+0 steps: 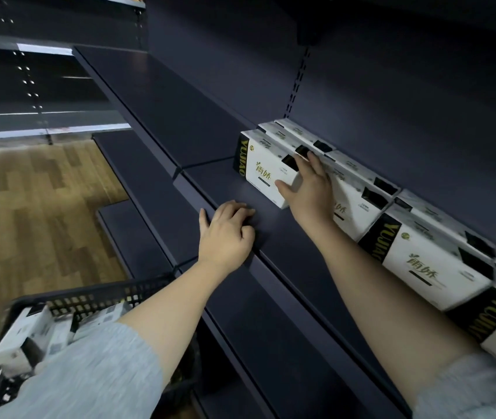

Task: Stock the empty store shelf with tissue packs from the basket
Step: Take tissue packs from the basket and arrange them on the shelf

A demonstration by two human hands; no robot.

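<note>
The right hand (307, 182) is spread wide over the end tissue pack (266, 170) at about 1 o'clock in the view — thumb on the pack's front face, fingers straight along its top and right side, pressing rather than wrapping it. That pack stands on the dark shelf (180, 116) at the left end of a row of white packs (422, 252) that runs off toward 4 o'clock along the back panel. The left hand (225, 234) rests near the centre on the shelf's front edge, fingers curled under and holding nothing, thumb pointing up. At 8 o'clock the black basket (95, 297) sits low — more tissue packs (25, 337) lie inside it.
</note>
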